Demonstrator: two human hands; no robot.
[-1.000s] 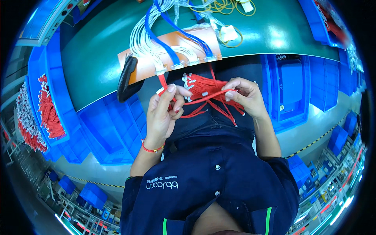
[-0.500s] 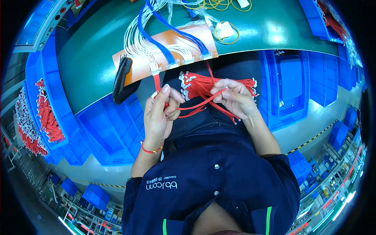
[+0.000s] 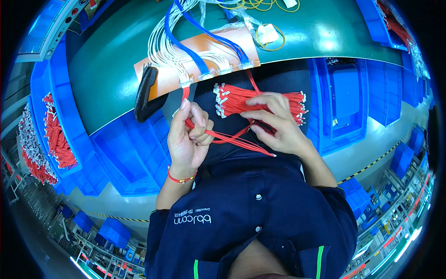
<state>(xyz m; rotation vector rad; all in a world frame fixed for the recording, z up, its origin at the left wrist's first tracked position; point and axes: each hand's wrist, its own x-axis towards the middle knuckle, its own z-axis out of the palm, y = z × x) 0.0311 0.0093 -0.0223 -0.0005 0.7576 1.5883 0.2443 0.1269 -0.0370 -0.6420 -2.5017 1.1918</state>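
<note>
My left hand [image 3: 186, 139] is closed round a few red wires [image 3: 241, 143]. Their loose tails run right across my lap, ending in small pale tips. The upper part of these wires passes under the edge of an orange board [image 3: 162, 76] at small clear connectors. A thick bundle of red wires [image 3: 234, 100] with white ends lies across my lap. Over its near side hovers my right hand [image 3: 281, 125], fingers apart and curved, with nothing visibly held. Whether its fingertips touch the bundle is unclear. White wires [image 3: 160, 46] and blue wires [image 3: 186, 51] lie over the board.
The green table [image 3: 102, 79] has a curved-looking near edge. A black padded piece [image 3: 145, 93] sits at the board's left end. Blue bins [image 3: 132, 158] stand below the table on both sides, some with red wires [image 3: 58, 139]. Yellow cord [image 3: 269, 46] lies behind the board.
My right hand has let go of the red wire it pinched and moved up over the bundle, opening. The wires in my left hand now hang lower to the right.
</note>
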